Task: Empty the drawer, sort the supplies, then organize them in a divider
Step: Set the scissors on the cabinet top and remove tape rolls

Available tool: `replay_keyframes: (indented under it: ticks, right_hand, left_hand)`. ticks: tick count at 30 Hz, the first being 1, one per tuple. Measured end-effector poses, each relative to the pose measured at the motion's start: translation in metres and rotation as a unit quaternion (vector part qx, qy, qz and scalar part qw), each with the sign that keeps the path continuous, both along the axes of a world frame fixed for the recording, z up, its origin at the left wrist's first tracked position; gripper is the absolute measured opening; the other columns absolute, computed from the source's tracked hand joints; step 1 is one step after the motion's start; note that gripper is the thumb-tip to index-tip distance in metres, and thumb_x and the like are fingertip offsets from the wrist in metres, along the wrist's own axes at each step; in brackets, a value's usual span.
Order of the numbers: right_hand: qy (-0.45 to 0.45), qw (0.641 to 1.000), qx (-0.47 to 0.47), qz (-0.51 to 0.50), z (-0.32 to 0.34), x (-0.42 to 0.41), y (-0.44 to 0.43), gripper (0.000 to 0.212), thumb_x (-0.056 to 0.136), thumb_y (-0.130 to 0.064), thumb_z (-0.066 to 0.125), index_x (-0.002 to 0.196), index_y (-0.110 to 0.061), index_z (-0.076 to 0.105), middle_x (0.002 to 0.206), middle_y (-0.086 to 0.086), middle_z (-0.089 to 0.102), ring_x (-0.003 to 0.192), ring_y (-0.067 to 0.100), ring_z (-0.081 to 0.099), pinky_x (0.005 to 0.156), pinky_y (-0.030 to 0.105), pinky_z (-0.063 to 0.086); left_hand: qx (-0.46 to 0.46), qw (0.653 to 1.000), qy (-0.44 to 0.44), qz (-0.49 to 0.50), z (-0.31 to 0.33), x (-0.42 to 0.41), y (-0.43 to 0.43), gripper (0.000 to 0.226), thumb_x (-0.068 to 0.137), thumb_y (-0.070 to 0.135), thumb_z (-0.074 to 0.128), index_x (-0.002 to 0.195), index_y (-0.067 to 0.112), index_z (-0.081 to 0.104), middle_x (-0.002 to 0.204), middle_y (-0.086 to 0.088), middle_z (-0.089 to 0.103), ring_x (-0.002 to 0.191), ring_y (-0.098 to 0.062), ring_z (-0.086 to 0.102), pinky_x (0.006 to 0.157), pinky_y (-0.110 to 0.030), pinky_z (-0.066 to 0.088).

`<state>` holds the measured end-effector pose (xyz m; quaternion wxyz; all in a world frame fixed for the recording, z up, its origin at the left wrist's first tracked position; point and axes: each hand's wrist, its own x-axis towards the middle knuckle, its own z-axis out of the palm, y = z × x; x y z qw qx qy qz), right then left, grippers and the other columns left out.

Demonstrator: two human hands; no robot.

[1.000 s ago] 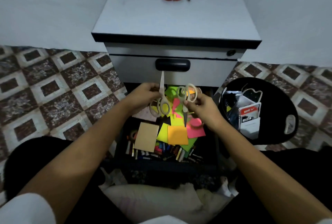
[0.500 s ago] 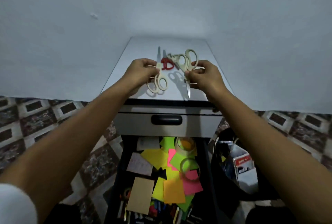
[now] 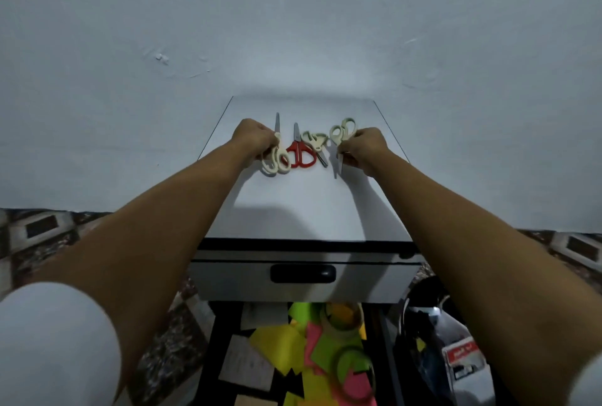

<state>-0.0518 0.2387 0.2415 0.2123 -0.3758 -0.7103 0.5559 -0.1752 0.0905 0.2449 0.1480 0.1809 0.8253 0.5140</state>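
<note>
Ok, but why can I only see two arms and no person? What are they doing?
The camera sits on the person's head, looking forward and down, so only their own arms show. There is no machine, just bare hands. The left hand grips the left cream scissors and the right hand pinches the right cream scissors at the grey cabinet top. Between them lie red scissors and another pale pair. Below, the open drawer holds bright sticky notes and tape rolls.

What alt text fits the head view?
The left hand holds cream scissors and the right hand a second cream pair on the cabinet top, flanking red scissors and a third cream pair. The drawer below holds sticky notes.
</note>
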Motion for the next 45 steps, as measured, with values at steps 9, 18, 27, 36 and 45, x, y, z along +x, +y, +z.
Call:
replay_keyframes:
  ticks: [9,18,27,36,45]
  right_hand:
    - [-0.094,0.986,0.140,-0.017,-0.016,-0.036,0.029,0.030,0.080,-0.015,0.071,0.102,0.004,0.064,0.100,0.017,0.066,0.093,0.026,0.062,0.070,0.030,0.050]
    - [-0.119,0.965,0.232,-0.029,-0.026,-0.047,0.038,0.046,0.079,-0.025,0.075,0.062,-0.015,0.034,0.080,0.007,0.050,0.081,0.018,0.048,0.054,0.024,0.034]
    - [-0.055,0.970,0.234,-0.017,-0.025,-0.033,0.028,0.024,0.087,-0.023,0.066,0.094,-0.001,0.069,0.079,0.006,0.065,0.083,0.018,0.062,0.061,0.021,0.043]
    - [0.015,0.955,0.291,0.048,-0.005,0.022,-0.025,0.024,0.089,-0.023,0.061,0.106,-0.007,0.069,0.106,0.006,0.069,0.098,0.017,0.062,0.085,0.024,0.046]
    - [-0.003,0.935,0.338,0.109,-0.007,0.105,-0.087,0.036,0.091,-0.028,0.058,0.124,-0.013,0.060,0.125,0.003,0.061,0.116,0.015,0.055,0.094,0.018,0.037]
  left_hand:
    - [-0.098,0.993,0.061,0.011,-0.015,-0.036,0.035,0.010,0.083,0.007,0.065,0.087,-0.002,0.064,0.079,-0.017,0.061,0.071,-0.026,0.061,0.072,-0.036,0.053]
    - [-0.147,0.977,0.154,-0.026,-0.021,-0.039,0.058,0.014,0.087,0.022,0.063,0.085,0.008,0.066,0.088,-0.011,0.066,0.079,-0.020,0.059,0.079,-0.034,0.051]
    - [-0.125,0.968,0.212,-0.040,-0.018,-0.031,0.048,0.024,0.092,0.028,0.057,0.099,0.007,0.066,0.095,-0.007,0.061,0.089,-0.019,0.056,0.078,-0.030,0.044]
    - [-0.088,0.948,0.275,-0.131,0.007,0.030,0.003,0.041,0.088,0.035,0.062,0.122,0.013,0.058,0.118,-0.006,0.062,0.101,-0.015,0.056,0.079,-0.022,0.039]
    - [-0.096,0.945,0.255,-0.182,0.000,0.112,-0.071,0.036,0.090,0.033,0.059,0.124,0.021,0.059,0.124,0.000,0.061,0.112,-0.012,0.055,0.089,-0.021,0.039]
